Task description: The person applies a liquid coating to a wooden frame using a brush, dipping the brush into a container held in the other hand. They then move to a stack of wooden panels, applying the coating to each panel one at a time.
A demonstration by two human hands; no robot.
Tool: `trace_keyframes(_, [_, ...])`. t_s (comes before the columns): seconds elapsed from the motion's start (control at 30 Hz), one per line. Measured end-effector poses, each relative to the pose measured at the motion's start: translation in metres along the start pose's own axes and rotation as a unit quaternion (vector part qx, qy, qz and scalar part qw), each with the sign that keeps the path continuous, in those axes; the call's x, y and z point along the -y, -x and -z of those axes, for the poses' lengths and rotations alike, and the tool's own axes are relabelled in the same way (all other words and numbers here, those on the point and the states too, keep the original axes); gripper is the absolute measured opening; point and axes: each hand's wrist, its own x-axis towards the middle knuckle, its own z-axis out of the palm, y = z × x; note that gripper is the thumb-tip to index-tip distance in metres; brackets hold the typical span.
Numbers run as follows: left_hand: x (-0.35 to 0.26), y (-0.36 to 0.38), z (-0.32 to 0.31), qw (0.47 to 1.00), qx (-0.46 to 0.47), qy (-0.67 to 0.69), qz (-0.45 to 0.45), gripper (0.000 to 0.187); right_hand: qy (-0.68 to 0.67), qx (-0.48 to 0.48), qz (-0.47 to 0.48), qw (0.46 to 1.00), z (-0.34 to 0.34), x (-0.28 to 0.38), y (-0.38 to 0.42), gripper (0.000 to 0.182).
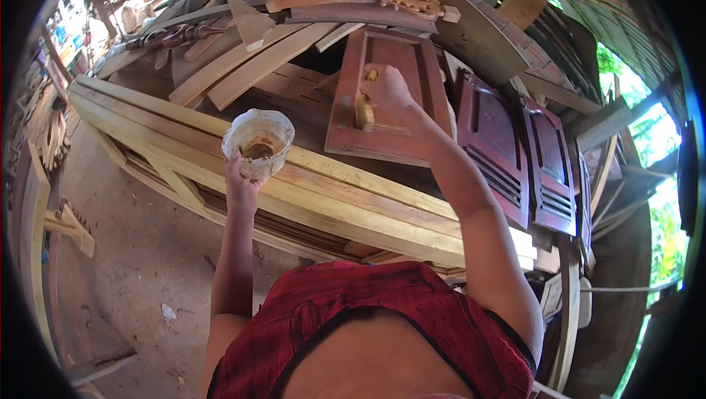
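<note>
Left hand [241, 182] gripping white cup [258, 142] from below, holding it up over stacked pale planks [346, 193]. Right hand [384, 90] closing around small yellow tool [364, 110], pressing it onto reddish wooden panel [390, 97] lying flat. Two dark louvered shutters [526, 160] leaning just beside panel.

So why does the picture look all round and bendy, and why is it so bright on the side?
In the head view a fisheye lens bends the long planks into curves and leaves black corners. Daylight through the gaps at the right washes out to white glare, while the wooden panel under the right hand sits in softer shade. The left hand and its cup look sharp, not blurred.
</note>
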Motion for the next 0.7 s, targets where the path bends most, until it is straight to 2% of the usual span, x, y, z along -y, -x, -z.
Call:
trace_keyframes(0.03, [0.000, 0.000, 0.000, 1.000, 0.008, -0.008, -0.004, 0.054, -0.171, 0.017, -0.018, 0.985, -0.008, 0.005, -0.009, 0.018])
trace_keyframes(0.17, [0.001, 0.001, -0.002, 0.999, -0.007, -0.031, -0.011, 0.051, -0.263, 0.012, -0.038, 0.964, -0.011, 0.004, -0.025, 0.009])
trace_keyframes(0.2, [0.004, -0.001, 0.003, 0.997, 0.025, -0.061, -0.032, 0.050, -0.329, 0.024, -0.068, 0.941, -0.006, -0.011, -0.028, 0.009])
trace_keyframes(0.3, [0.009, -0.005, 0.009, 1.000, -0.006, -0.012, -0.007, 0.056, -0.438, 0.073, -0.162, 0.881, 0.018, -0.069, -0.033, 0.011])
trace_keyframes(0.37, [0.009, -0.005, 0.008, 1.000, -0.006, -0.015, -0.011, 0.057, -0.391, 0.076, -0.193, 0.897, 0.047, -0.108, -0.033, 0.017])
trace_keyframes(0.43, [0.008, -0.005, 0.006, 1.000, -0.005, -0.018, -0.017, 0.058, -0.340, 0.018, -0.201, 0.918, 0.075, -0.143, -0.038, 0.014])
trace_keyframes(0.5, [0.008, -0.004, 0.004, 0.999, -0.015, -0.028, -0.010, 0.059, -0.197, -0.076, -0.115, 0.971, 0.098, -0.175, -0.048, 0.009])
trace_keyframes(0.53, [0.008, -0.002, 0.003, 0.999, -0.015, -0.029, -0.013, 0.059, -0.199, -0.077, -0.112, 0.971, 0.103, -0.188, -0.051, 0.009])
trace_keyframes(0.57, [0.008, -0.002, 0.001, 0.999, -0.016, -0.029, -0.016, 0.058, -0.057, -0.112, -0.038, 0.991, 0.108, -0.192, -0.052, 0.008])
trace_keyframes(0.6, [0.008, -0.002, 0.000, 0.999, -0.017, -0.029, -0.019, 0.057, 0.086, -0.145, 0.037, 0.985, 0.111, -0.195, -0.056, 0.006])
trace_keyframes(0.63, [0.010, -0.003, 0.003, 0.999, -0.018, -0.030, -0.023, 0.057, 0.083, -0.147, 0.040, 0.985, 0.109, -0.198, -0.059, 0.006])
trace_keyframes(0.7, [0.017, -0.009, 0.012, 0.999, -0.044, -0.001, -0.005, 0.055, -0.085, -0.011, -0.031, 0.996, 0.098, -0.172, -0.049, 0.008])
